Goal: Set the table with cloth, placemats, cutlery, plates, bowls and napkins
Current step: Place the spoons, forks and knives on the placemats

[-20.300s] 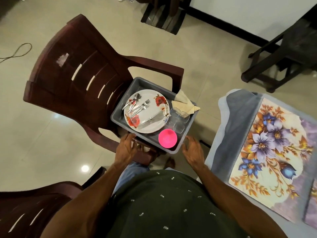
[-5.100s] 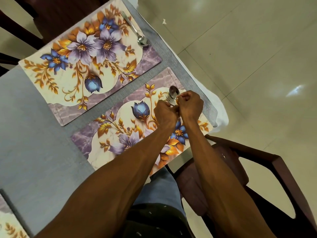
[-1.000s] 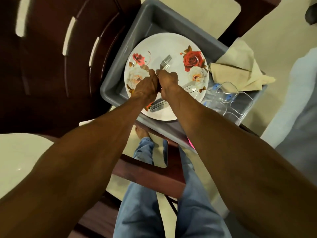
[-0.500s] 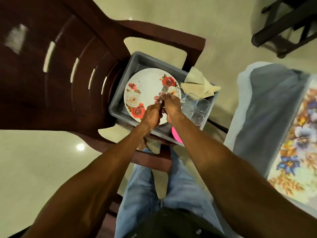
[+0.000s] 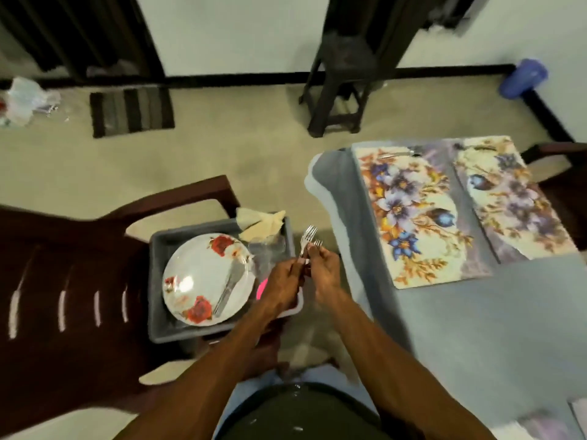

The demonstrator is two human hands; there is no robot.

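Note:
My left hand (image 5: pixel 283 281) and my right hand (image 5: pixel 324 268) are close together above the gap between chair and table, both holding a small bunch of forks (image 5: pixel 308 238) with the tines pointing up. A grey tub (image 5: pixel 158 308) sits on a dark red chair (image 5: pixel 70 274). In it lies a white plate with red roses (image 5: pixel 197 274), with cutlery (image 5: pixel 228 289) on its right side. Beige napkins (image 5: pixel 260 222) lie at the tub's far corner and a pink bowl (image 5: pixel 261 289) shows behind my left wrist. Two floral placemats (image 5: pixel 413 214) (image 5: pixel 514 198) lie on the grey tablecloth (image 5: pixel 476 328).
A spoon (image 5: pixel 398 153) lies at the far end of the nearer placemat. A dark stool (image 5: pixel 340 90) stands by the wall, a striped mat (image 5: pixel 131 111) lies on the floor, and another chair (image 5: pixel 559 182) is behind the table at right.
Both hands have lifted the forks off the plate and carried them right, out over the tub's edge toward the table. My view has swung up and right, showing the placemats.

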